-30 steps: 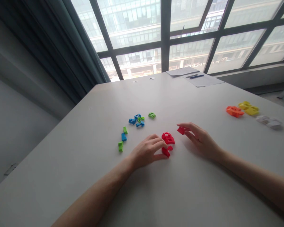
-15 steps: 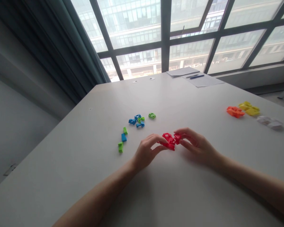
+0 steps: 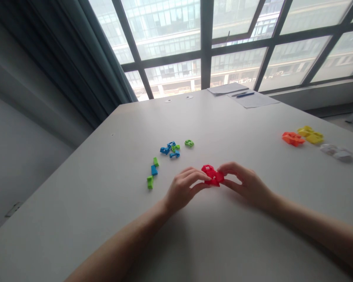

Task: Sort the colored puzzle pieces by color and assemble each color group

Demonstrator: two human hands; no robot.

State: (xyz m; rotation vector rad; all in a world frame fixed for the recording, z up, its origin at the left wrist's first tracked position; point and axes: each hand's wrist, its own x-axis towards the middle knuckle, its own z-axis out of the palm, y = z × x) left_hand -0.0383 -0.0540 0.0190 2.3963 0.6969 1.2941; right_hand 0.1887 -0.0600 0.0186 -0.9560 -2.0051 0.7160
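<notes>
Between my two hands is a cluster of red plastic pieces [image 3: 210, 172], held just over the white table [image 3: 235, 243]. My left hand [image 3: 184, 186] pinches its left side, thumb below and fingers on top. My right hand [image 3: 244, 182] pinches a smaller red piece [image 3: 220, 177] at the right, which now touches the cluster. Whether the two are locked together I cannot tell. Left of my left hand stand a blue block [image 3: 154, 170], a green block [image 3: 155, 161] and another green block [image 3: 150, 182].
Blue pieces [image 3: 164, 150] and a small green piece [image 3: 175, 148] lie beyond my left hand, with a green part [image 3: 189, 143] beside them. At the right are orange [image 3: 293, 138], yellow [image 3: 314, 137] and white pieces [image 3: 342, 154]. Papers [image 3: 259, 101] with a blue pen [image 3: 245, 95] lie at the back.
The small red piece in my right hand has moved left and closed the gap to the red cluster. My left hand has stayed nearly still with its grip.
</notes>
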